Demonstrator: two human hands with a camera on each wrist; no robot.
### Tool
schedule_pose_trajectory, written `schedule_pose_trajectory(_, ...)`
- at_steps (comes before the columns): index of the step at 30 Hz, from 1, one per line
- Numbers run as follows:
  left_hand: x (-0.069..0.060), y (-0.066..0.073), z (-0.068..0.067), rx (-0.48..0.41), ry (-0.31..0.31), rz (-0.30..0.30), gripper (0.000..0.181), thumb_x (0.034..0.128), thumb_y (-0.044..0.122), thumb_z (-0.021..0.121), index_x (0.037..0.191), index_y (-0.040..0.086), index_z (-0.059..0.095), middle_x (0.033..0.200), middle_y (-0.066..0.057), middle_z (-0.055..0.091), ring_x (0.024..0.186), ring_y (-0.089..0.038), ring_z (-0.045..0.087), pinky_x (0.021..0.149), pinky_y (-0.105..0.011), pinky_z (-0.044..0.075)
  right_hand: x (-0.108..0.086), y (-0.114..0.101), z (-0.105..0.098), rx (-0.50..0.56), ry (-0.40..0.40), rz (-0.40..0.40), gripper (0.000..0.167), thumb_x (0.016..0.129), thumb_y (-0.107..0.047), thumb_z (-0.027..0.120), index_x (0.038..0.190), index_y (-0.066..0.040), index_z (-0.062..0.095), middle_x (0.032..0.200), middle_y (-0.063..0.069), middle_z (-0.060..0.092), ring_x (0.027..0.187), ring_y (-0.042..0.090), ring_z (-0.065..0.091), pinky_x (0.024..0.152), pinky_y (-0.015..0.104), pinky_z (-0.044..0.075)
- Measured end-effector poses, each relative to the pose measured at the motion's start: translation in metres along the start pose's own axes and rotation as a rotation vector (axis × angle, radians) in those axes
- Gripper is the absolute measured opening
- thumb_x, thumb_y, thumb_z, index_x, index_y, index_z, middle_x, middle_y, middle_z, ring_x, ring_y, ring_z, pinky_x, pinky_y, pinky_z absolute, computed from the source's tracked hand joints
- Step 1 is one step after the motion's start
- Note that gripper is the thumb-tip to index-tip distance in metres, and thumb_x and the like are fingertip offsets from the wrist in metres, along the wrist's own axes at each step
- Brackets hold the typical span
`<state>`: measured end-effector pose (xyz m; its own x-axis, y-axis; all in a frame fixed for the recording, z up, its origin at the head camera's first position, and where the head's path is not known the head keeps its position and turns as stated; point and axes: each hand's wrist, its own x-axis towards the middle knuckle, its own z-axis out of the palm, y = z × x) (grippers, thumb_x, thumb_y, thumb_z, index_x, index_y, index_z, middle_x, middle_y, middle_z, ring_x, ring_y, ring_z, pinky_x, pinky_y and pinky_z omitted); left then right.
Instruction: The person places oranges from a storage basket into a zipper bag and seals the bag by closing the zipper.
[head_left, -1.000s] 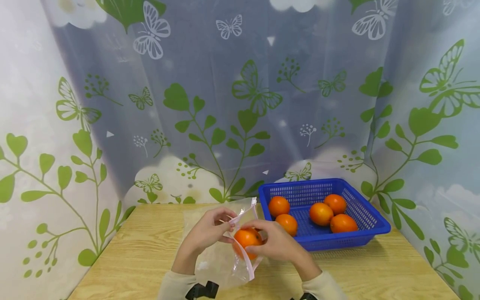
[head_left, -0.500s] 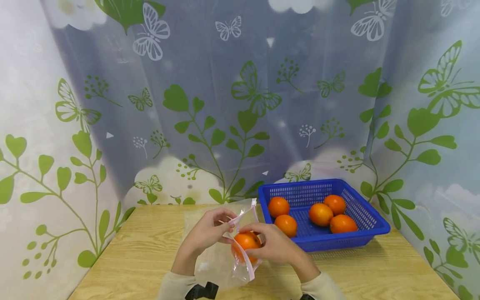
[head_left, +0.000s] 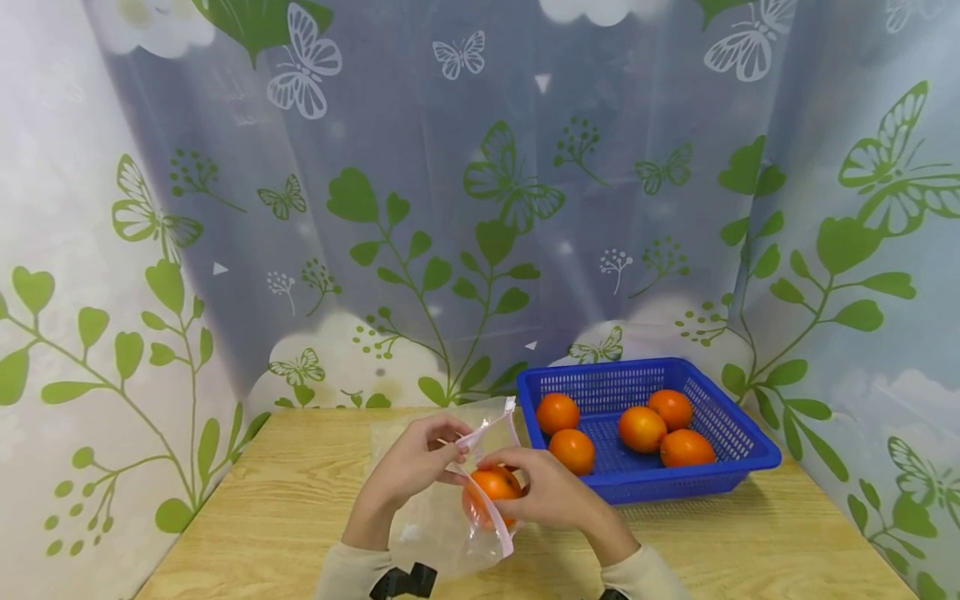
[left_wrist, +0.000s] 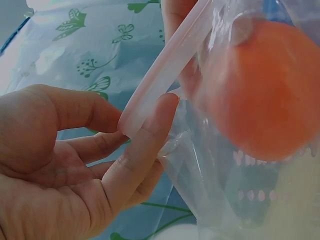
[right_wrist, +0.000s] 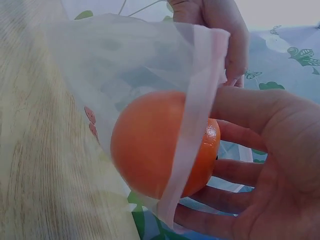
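My left hand pinches the pink rim of a clear plastic bag; my right hand holds an orange fruit mostly inside its mouth. Through cloudy plastic, I cannot tell whether the fruit touches the wooden bench. Beyond, rightward, a blue basket holds five more.

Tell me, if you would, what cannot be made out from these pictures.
Head view: part of the round, glossy orange fruit, covered by the right grip; the cream fabric sleeves, cut off by the bottom edge.
Left wrist view: pink print on the clear plastic bag, too blurred.
Right wrist view: the left grip, cut off at top.
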<state>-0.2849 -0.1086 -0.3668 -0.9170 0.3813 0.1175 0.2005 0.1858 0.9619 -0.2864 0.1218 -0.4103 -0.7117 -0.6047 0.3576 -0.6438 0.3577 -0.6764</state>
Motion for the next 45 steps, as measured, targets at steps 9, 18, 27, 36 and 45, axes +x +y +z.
schedule_pose_trajectory(9, 0.001, -0.002, 0.0, 0.018, 0.018, 0.015, 0.022, 0.1001, -0.002, 0.055, 0.118, -0.012, 0.063, 0.11, -0.024, 0.064, 0.085, -0.018, 0.063, 0.077, -0.033, 0.067, -0.001, -0.001, -0.001, 0.005, 0.009, 0.036, 0.032, 0.091, -0.013, 0.075, 0.12, -0.002, 0.071, 0.12, 0.02, 0.072, 0.105, 0.043, 0.068, 0.077, 0.026, 0.064)
schedule_pose_trajectory(18, 0.0, 0.0, 0.0, 0.03, 0.058, 0.014, 0.025, 0.0991, -0.004, 0.052, 0.119, -0.013, 0.063, 0.114, -0.032, 0.063, 0.086, -0.022, 0.07, 0.076, -0.031, 0.067, 0.0, -0.001, -0.007, 0.01, 0.056, 0.048, 0.028, 0.091, -0.007, 0.075, 0.117, 0.0, 0.072, 0.118, 0.022, 0.072, 0.103, 0.042, 0.07, 0.079, 0.034, 0.066)
schedule_pose_trajectory(27, -0.004, 0.004, -0.009, 0.027, 0.096, 0.022, 0.025, 0.0996, -0.004, 0.051, 0.12, -0.011, 0.064, 0.113, -0.027, 0.064, 0.09, -0.023, 0.065, 0.079, -0.033, 0.067, -0.005, -0.006, -0.024, 0.033, 0.17, 0.086, 0.02, 0.096, -0.012, 0.071, 0.114, -0.007, 0.074, 0.112, 0.014, 0.076, 0.097, 0.02, 0.072, 0.076, 0.023, 0.061)
schedule_pose_trajectory(36, -0.005, 0.004, -0.012, 0.018, 0.105, 0.026, 0.026, 0.0985, -0.006, 0.051, 0.121, -0.012, 0.064, 0.113, -0.029, 0.063, 0.086, -0.017, 0.064, 0.079, -0.032, 0.067, -0.01, -0.002, -0.041, 0.018, 0.227, 0.133, 0.022, 0.094, -0.015, 0.073, 0.115, -0.008, 0.074, 0.112, 0.014, 0.075, 0.099, 0.022, 0.071, 0.083, 0.021, 0.061)
schedule_pose_trajectory(45, -0.004, 0.002, -0.012, 0.018, 0.107, 0.023, 0.027, 0.0989, -0.005, 0.05, 0.121, -0.011, 0.064, 0.113, -0.029, 0.063, 0.087, -0.017, 0.064, 0.079, -0.033, 0.067, -0.012, 0.002, -0.049, 0.005, 0.229, 0.164, 0.02, 0.095, -0.017, 0.073, 0.114, -0.013, 0.075, 0.104, 0.008, 0.076, 0.094, 0.018, 0.072, 0.081, 0.022, 0.061)
